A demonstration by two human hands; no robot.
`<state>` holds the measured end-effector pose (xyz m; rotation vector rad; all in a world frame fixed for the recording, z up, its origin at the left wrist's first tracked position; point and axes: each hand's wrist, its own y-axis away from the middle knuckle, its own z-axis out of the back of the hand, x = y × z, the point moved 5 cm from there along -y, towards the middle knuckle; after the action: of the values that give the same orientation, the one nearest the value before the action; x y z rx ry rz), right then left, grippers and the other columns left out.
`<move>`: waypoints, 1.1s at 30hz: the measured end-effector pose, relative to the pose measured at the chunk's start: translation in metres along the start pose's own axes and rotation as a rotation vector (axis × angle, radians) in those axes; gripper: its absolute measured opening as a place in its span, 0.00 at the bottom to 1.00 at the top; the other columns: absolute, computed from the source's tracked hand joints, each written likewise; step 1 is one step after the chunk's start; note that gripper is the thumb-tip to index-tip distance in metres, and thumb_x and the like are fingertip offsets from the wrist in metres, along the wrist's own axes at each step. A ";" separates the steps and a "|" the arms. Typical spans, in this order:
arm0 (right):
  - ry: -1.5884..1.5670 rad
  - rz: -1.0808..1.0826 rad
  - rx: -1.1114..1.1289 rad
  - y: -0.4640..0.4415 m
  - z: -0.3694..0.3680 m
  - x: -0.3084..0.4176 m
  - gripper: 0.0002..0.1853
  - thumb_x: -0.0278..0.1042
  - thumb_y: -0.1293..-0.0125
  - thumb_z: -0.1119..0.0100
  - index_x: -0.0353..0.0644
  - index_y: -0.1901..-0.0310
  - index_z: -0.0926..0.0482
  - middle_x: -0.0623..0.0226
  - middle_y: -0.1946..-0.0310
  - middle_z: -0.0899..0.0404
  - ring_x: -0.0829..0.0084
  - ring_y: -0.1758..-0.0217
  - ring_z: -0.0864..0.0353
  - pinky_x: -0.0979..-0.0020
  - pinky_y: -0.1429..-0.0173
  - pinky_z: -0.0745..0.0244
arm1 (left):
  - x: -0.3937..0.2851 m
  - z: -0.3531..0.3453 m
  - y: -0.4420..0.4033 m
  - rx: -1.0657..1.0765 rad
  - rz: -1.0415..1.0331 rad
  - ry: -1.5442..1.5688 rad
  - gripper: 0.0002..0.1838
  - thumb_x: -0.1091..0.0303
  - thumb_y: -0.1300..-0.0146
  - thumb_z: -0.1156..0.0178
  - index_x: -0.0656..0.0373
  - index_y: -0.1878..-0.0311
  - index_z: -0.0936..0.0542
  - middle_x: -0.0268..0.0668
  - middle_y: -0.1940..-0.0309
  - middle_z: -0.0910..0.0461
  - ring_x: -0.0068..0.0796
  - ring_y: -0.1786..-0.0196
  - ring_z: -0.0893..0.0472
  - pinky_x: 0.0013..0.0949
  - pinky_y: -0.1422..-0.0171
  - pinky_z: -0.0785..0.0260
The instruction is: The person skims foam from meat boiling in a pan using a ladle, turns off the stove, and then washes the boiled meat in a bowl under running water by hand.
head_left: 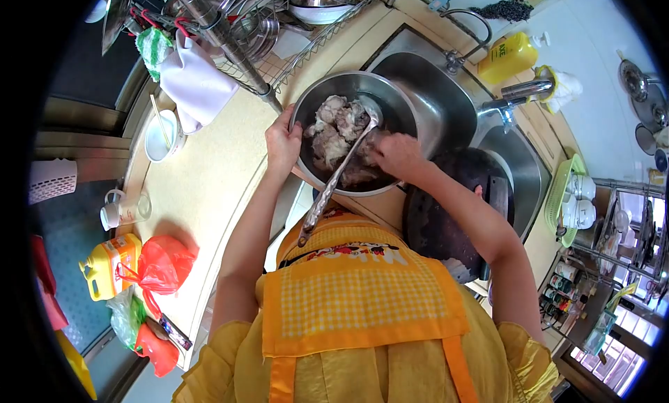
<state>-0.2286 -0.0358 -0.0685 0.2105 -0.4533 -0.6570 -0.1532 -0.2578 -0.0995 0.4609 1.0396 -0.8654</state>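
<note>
A large steel pot stands at the counter edge beside the sink, holding pale chunks of meat in dark liquid. My left hand grips the pot's left rim, thumb near the inside. My right hand reaches over the right side, its fingers closed on a piece of meat; the fingertips are partly hidden. A metal ladle rests in the pot, its bowl among the meat and its long handle leaning over the near rim towards my apron.
A double sink lies right of the pot, with a dark round board across its near part. A wire dish rack stands behind. Leftward are a white bowl, a plastic jug and a red bag.
</note>
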 end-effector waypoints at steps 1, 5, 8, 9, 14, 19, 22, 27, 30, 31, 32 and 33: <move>0.020 0.034 -0.109 -0.004 0.006 0.000 0.26 0.42 0.50 0.35 0.29 0.57 0.29 0.48 0.63 0.24 0.55 0.57 0.24 0.61 0.52 0.26 | -0.003 0.000 0.000 0.006 0.004 -0.008 0.21 0.77 0.45 0.46 0.65 0.46 0.26 0.52 0.65 0.20 0.34 0.64 0.18 0.32 0.57 0.28; 0.123 0.012 -0.160 -0.014 -0.001 0.014 0.35 0.43 0.58 0.29 0.28 0.54 0.34 0.48 0.56 0.29 0.53 0.49 0.29 0.59 0.51 0.26 | 0.005 -0.002 -0.002 -0.016 -0.050 -0.007 0.21 0.77 0.45 0.46 0.64 0.46 0.26 0.51 0.65 0.19 0.35 0.64 0.18 0.32 0.57 0.28; 0.201 0.002 -0.110 -0.022 -0.016 0.011 0.36 0.42 0.56 0.30 0.28 0.51 0.37 0.45 0.55 0.29 0.48 0.49 0.30 0.55 0.51 0.26 | 0.010 -0.003 -0.002 -0.007 -0.047 0.029 0.21 0.76 0.45 0.47 0.64 0.45 0.27 0.51 0.66 0.20 0.35 0.64 0.18 0.32 0.57 0.29; 0.191 0.020 -0.050 -0.028 -0.019 0.001 0.36 0.42 0.56 0.30 0.27 0.51 0.37 0.45 0.55 0.30 0.47 0.49 0.31 0.55 0.51 0.26 | 0.009 -0.003 -0.002 0.010 -0.023 0.007 0.21 0.76 0.45 0.47 0.64 0.45 0.27 0.51 0.65 0.19 0.35 0.64 0.18 0.32 0.57 0.29; -0.127 0.106 0.312 -0.039 -0.003 -0.026 0.29 0.36 0.55 0.36 0.28 0.54 0.33 0.43 0.62 0.24 0.56 0.56 0.22 0.63 0.54 0.25 | 0.002 0.000 0.001 0.021 0.011 0.002 0.21 0.77 0.45 0.47 0.64 0.45 0.27 0.51 0.65 0.19 0.35 0.63 0.18 0.32 0.56 0.29; -0.528 0.061 0.401 -0.046 -0.017 -0.039 0.17 0.37 0.53 0.41 0.30 0.67 0.22 0.46 0.66 0.22 0.57 0.60 0.20 0.64 0.56 0.27 | 0.004 -0.001 -0.001 0.013 -0.001 0.003 0.21 0.77 0.44 0.47 0.64 0.45 0.27 0.50 0.65 0.19 0.33 0.63 0.18 0.31 0.56 0.29; -0.032 0.031 0.130 -0.046 0.000 -0.035 0.14 0.37 0.53 0.41 0.33 0.70 0.20 0.48 0.65 0.21 0.57 0.59 0.21 0.63 0.56 0.27 | 0.002 0.000 0.000 0.042 0.033 -0.016 0.21 0.77 0.44 0.47 0.64 0.45 0.27 0.50 0.64 0.19 0.33 0.62 0.18 0.31 0.55 0.29; 0.115 0.285 -0.004 -0.009 0.006 0.037 0.13 0.31 0.52 0.40 0.31 0.67 0.24 0.50 0.62 0.25 0.52 0.56 0.23 0.60 0.53 0.25 | 0.001 -0.001 0.000 0.027 0.028 0.012 0.21 0.77 0.44 0.47 0.64 0.45 0.27 0.49 0.64 0.19 0.32 0.62 0.18 0.30 0.55 0.29; 0.088 0.400 -0.060 -0.017 -0.048 0.039 0.16 0.33 0.51 0.39 0.31 0.63 0.25 0.50 0.60 0.24 0.52 0.56 0.23 0.59 0.52 0.26 | -0.003 0.001 0.001 0.030 0.033 -0.005 0.21 0.77 0.44 0.47 0.64 0.45 0.27 0.49 0.64 0.19 0.32 0.62 0.18 0.30 0.56 0.29; 0.126 0.422 -0.115 -0.016 -0.048 0.045 0.17 0.33 0.51 0.39 0.30 0.62 0.26 0.50 0.59 0.24 0.53 0.56 0.23 0.59 0.52 0.26 | -0.002 0.001 0.001 0.040 0.043 -0.012 0.21 0.77 0.44 0.47 0.64 0.45 0.27 0.49 0.64 0.19 0.31 0.62 0.18 0.30 0.56 0.29; 0.124 0.446 -0.032 -0.017 -0.051 0.044 0.17 0.34 0.51 0.39 0.30 0.62 0.26 0.49 0.58 0.25 0.52 0.55 0.23 0.59 0.51 0.26 | -0.002 0.001 0.001 0.049 0.051 -0.018 0.21 0.77 0.44 0.47 0.64 0.45 0.27 0.49 0.64 0.19 0.31 0.62 0.18 0.30 0.55 0.29; 0.124 0.469 0.050 -0.019 -0.050 0.039 0.18 0.34 0.51 0.39 0.29 0.62 0.26 0.48 0.57 0.25 0.52 0.55 0.23 0.58 0.51 0.27 | 0.000 0.000 -0.001 0.039 0.029 -0.019 0.21 0.77 0.45 0.47 0.65 0.45 0.27 0.49 0.64 0.19 0.31 0.63 0.18 0.30 0.56 0.29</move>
<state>-0.1876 -0.0726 -0.1059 0.1823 -0.3816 -0.1724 -0.1540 -0.2579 -0.0992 0.4994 0.9979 -0.8638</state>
